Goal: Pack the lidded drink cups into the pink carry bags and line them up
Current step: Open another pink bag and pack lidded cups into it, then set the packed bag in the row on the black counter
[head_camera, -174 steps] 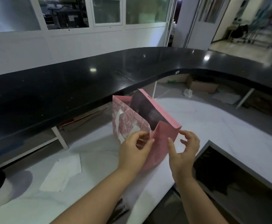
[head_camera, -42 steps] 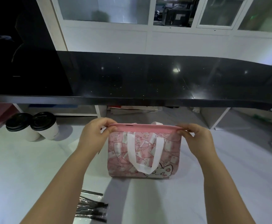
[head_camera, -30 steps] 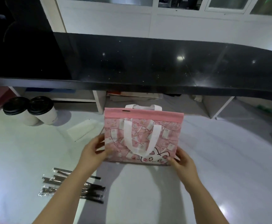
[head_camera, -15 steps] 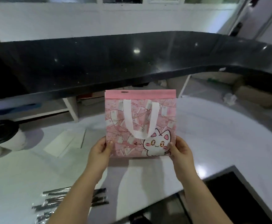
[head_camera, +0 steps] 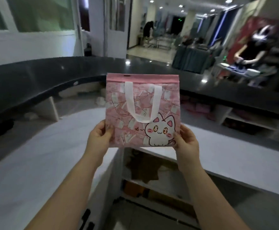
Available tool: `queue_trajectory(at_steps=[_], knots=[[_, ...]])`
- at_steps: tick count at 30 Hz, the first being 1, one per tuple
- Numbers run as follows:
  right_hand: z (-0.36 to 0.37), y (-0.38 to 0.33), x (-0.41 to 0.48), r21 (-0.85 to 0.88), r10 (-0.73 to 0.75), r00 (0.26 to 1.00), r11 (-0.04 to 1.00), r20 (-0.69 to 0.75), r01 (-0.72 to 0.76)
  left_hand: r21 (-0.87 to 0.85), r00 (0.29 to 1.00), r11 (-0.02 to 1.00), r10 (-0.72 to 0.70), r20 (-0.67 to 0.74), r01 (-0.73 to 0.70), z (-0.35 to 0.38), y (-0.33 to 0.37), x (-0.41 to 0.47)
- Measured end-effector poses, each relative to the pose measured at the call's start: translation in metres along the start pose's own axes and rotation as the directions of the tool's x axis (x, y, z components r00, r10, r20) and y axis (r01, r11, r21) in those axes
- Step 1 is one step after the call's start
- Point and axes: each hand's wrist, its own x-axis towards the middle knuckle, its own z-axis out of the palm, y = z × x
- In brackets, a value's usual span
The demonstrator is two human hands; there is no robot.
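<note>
Hands, left hand (head_camera: 97,139) and right hand (head_camera: 186,141), grip seemingly flat pink bag (head_camera: 142,110) upright.

Pink bag (head_camera: 142,110) held upright in the air, off the white counter (head_camera: 36,155). Left hand (head_camera: 99,138) pinches its lower left corner, right hand (head_camera: 186,141) its lower right, thumbs on the front face. White handle (head_camera: 142,103) hangs flat against the front; cartoon cat (head_camera: 160,131) printed at lower right. Top edge folded shut. Black raised counter (head_camera: 36,73) curves behind. Open shelving below. A person in black stands far right, blurred.
</note>
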Motion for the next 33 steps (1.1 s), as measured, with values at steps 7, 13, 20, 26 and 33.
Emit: queue_trajectory(at_steps=[7, 13, 20, 26, 33], knots=[[-0.174, -0.085, 0.026, 0.086, -0.181, 0.924, 0.971, -0.338, 0.222, -0.021, 0.948, 1.0, -0.016, 0.319, 0.024, 0.208, 0.02, -0.019], [-0.355, -0.168, 0.048, 0.042, -0.297, 0.821, 0.931, -0.487, 0.362, -0.164, 0.846, 0.986, 0.113, 0.521, -0.031, 0.421, 0.032, -0.068], [-0.536, -0.264, 0.077, -0.119, -0.451, 0.654, 0.866, -0.607, 0.486, -0.265, 0.763, 0.96, 0.104, 0.638, 0.09, 0.649, 0.042, -0.127], [-0.638, -0.297, 0.133, -0.198, -0.44, 0.682, 0.892, -0.584, 0.406, -0.288, 0.798, 0.95, 0.08, 0.597, 0.12, 0.772, 0.029, -0.136], [-0.713, -0.344, 0.211, -0.511, -0.552, 0.663, 0.811, -0.506, 0.285, -0.325, 0.823, 0.944, 0.143, 0.549, 0.052, 0.888, 0.023, -0.105]])
